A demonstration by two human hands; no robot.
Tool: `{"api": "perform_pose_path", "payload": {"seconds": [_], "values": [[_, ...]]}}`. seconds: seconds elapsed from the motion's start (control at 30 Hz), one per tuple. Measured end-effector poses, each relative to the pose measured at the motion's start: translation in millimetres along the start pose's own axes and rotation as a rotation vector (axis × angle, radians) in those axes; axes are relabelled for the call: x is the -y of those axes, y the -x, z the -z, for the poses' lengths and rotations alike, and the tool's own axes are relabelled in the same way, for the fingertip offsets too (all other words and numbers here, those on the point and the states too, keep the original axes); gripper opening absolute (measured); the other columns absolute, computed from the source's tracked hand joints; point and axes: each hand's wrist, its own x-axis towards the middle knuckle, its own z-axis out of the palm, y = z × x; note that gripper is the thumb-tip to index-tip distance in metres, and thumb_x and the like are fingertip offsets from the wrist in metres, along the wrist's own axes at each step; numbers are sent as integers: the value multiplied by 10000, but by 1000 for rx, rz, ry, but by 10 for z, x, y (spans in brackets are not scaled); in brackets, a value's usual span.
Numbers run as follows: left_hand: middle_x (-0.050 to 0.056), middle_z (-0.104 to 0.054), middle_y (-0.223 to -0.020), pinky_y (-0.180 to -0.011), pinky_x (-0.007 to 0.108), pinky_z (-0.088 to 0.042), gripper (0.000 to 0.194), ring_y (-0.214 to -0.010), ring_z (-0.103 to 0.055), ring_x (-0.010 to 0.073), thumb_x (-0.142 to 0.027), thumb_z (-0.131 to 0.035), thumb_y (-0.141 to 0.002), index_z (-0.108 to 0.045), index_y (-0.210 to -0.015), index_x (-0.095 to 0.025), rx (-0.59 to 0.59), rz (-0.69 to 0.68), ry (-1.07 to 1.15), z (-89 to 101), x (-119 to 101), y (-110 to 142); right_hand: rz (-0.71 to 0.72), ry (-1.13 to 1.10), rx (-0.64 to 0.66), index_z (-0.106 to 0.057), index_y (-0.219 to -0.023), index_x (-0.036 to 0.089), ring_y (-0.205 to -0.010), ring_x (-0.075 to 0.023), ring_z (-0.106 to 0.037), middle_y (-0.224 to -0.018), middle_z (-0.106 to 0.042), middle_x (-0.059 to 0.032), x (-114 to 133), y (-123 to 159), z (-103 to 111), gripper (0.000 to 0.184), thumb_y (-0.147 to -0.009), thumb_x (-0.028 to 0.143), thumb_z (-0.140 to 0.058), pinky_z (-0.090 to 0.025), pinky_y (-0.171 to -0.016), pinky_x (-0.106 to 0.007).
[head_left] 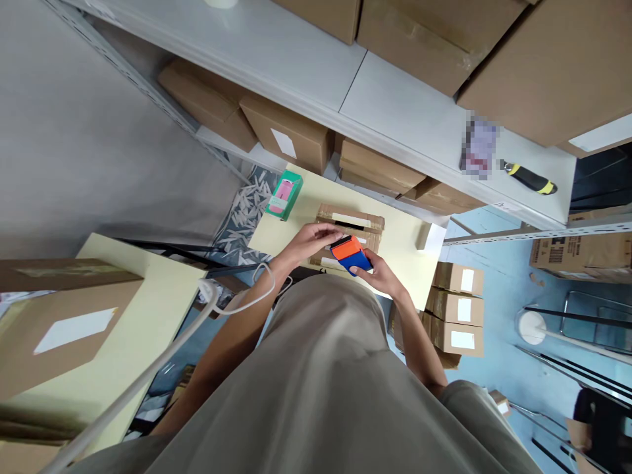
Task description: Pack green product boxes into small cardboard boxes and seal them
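Note:
My right hand [380, 273] is closed around the lower right end of a small orange-and-blue box [351, 252], thumb on its blue face. At the box's dark upper left end, my left hand [316, 240] has its fingers pinched together, touching that end. Under both hands lies a taped cardboard box [372, 222] with white labels, on a pale yellow table [407, 263]. Toward the table's far left corner sits a green package [284, 195] with a pink item pictured or showing on its front.
A grey shelf [395, 99] crosses above the table, carrying cartons, a blurred-out item and a black-and-yellow utility knife [530, 178]. A white cable [162, 359] runs past my left arm. Stacked cartons [457, 313] stand right; a second table [118, 322] holds a carton left.

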Motion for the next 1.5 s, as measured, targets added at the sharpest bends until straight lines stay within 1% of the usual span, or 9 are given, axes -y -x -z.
{"api": "perform_pose_path", "payload": {"seconds": [0.23,0.4,0.53,0.67,0.8,0.9,1.1,1.3,1.5], "values": [[102,-834,-1008,-939,393,-595,516,-977,-756,264,-661,-900,-770,-835,-944,-180,-45,-6,-19,-19,153,16,-28,99,32,-694,-1125,193,-815,-229,-654,-959,-739,-50,67,-3,56,560,-910,709,-744,-559,-757,-365],[86,-835,-960,-909,383,-603,483,-937,-760,255,-646,-885,-757,-822,-901,-189,-216,-39,-33,-49,359,7,-80,161,29,-707,-1065,195,-765,-231,-690,-899,-754,-59,141,-103,98,607,-930,787,-682,-555,-700,-352],[83,-839,-948,-916,382,-609,468,-932,-761,253,-634,-887,-748,-826,-899,-195,-320,-25,8,-103,457,37,-117,163,146,-728,-1030,194,-758,-246,-759,-869,-789,-68,301,-171,190,627,-942,813,-681,-603,-677,-343],[85,-829,-910,-859,362,-608,487,-880,-748,238,-622,-917,-709,-827,-888,-178,-386,-11,64,3,463,41,-148,118,305,-741,-1084,193,-740,-225,-801,-904,-823,-63,496,-223,428,612,-944,788,-717,-631,-636,-294],[49,-773,-797,-750,307,-584,424,-749,-685,173,-552,-925,-739,-815,-880,-167,-615,-93,96,359,435,-57,-269,201,421,-752,-1041,181,-674,-203,-787,-795,-804,-59,646,-377,810,620,-904,786,-770,-603,-558,-252],[15,-716,-733,-701,272,-562,351,-684,-631,132,-477,-935,-764,-793,-861,-171,-695,-116,159,556,435,-176,-311,254,463,-759,-1032,166,-662,-201,-773,-778,-797,-66,782,-592,1070,654,-872,800,-791,-607,-559,-267],[2,-675,-743,-713,255,-556,264,-676,-612,104,-374,-924,-815,-769,-868,-167,-734,-68,306,569,506,-403,-309,396,503,-742,-869,170,-644,-180,-724,-719,-764,-65,1047,-1058,1313,661,-834,826,-808,-572,-592,-275],[-1,-658,-691,-690,268,-550,297,-678,-618,131,-389,-954,-788,-756,-827,-171,-755,-29,299,632,652,-477,-323,461,542,-719,-775,188,-633,-169,-666,-692,-725,-47,857,-1322,1296,703,-813,889,-770,-494,-553,-271],[-11,-643,-654,-659,253,-508,191,-626,-573,111,-286,-901,-797,-759,-771,-161,-783,32,300,624,812,-489,-378,399,590,-715,-786,177,-621,-180,-677,-699,-733,-69,556,-1348,1154,751,-821,927,-717,-532,-577,-288]]}}
